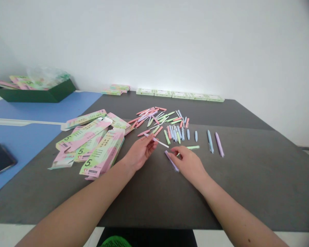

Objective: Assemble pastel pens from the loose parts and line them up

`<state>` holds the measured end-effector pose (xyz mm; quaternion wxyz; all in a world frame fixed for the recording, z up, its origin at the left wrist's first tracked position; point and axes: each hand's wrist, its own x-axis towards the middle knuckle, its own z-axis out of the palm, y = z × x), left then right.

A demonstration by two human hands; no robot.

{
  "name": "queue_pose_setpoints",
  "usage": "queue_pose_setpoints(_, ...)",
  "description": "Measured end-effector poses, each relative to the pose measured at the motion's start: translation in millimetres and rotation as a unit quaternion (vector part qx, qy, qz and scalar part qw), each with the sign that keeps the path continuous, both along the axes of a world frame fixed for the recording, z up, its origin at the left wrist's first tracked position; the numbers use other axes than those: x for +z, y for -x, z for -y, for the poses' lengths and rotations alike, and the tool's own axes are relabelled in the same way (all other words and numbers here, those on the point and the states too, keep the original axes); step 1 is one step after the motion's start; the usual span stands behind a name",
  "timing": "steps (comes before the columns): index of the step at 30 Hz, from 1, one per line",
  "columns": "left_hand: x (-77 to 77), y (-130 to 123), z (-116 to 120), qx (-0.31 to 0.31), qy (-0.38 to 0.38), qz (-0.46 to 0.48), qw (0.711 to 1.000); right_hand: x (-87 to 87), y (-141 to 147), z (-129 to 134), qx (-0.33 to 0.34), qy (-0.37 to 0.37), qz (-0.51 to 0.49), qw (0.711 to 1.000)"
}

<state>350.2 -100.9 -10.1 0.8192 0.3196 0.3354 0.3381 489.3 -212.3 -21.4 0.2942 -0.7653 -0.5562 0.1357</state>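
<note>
My left hand is closed in a pinch on a pen refill, a thin white stick with a light purple piece at its upper end. Its white end points down to the right. My right hand has its fingers bent round the upper part of a purple pen barrel, which slants close to the tabletop. Just behind that hand lies a green pen part. Beyond both hands is a loose heap of pink, green, purple and blue pen parts, with white refills among them.
Opened pink-and-green boxes are piled to the left. A blue pen and a purple pen lie at right. Several closed boxes line the back edge. A green tray and a phone are at far left.
</note>
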Motion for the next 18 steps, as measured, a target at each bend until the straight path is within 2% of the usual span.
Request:
queue_pose_setpoints(3,3.2,1,-4,0.02,0.008,0.019,1.0,-10.2,4,-1,0.032,0.033,0.146,0.988)
queue_pose_setpoints(6,5.4,1,-2,0.028,-0.008,0.032,0.999,-14.6,8,-1,0.03,0.057,0.185,0.981)
queue_pose_setpoints(8,5.5,1,0,0.032,-0.028,0.034,0.999,-11.9,6,-1,0.015,0.055,0.148,0.987)
queue_pose_setpoints(13,2.4,3,-3,0.068,-0.079,0.028,0.994,3.1,-5,-2,-0.007,0.019,-0.025,0.999)
queue_pose_setpoints(18,1.5,5,-7,0.086,-0.17,0.013,0.982,8.5,-5,0,-0.009,-0.019,-0.057,0.998)
